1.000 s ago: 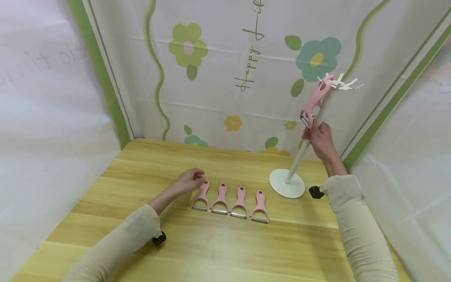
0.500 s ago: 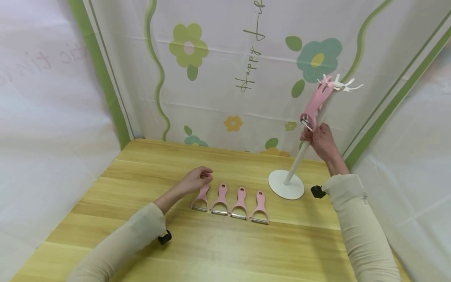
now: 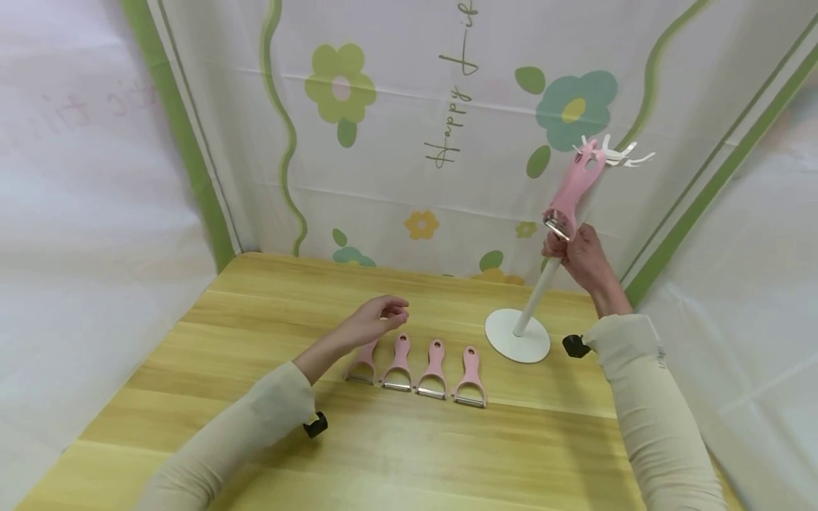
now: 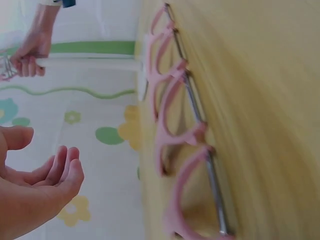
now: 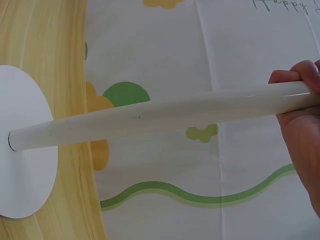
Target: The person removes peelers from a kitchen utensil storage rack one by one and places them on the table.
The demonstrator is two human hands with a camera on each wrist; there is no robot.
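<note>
A white stand (image 3: 540, 291) with a round base and a pole rises from the table at the right. My right hand (image 3: 580, 254) grips its pole (image 5: 165, 114), fingers wrapped round it. Pink peelers (image 3: 575, 186), seemingly two overlapping, hang from the white hooks (image 3: 629, 155) just above that hand. Lower left, several pink peelers lie in a row, blades toward me. Over the handle end of the leftmost peeler (image 3: 362, 363) hovers my left hand (image 3: 371, 323), fingers loosely bent, holding nothing. In the left wrist view the peeler row (image 4: 172, 135) lies beside this hand (image 4: 40, 195), apart from it.
The wooden table (image 3: 396, 454) ends at the back against a flower-printed curtain (image 3: 383, 156). Fabric walls stand to the left and right. Black wrist devices (image 3: 316, 424) sit under both sleeves.
My left hand has moved right and slightly away from me above the peelers. The hanging peelers have turned on the hook. My right hand has kept its hold on the pole.
</note>
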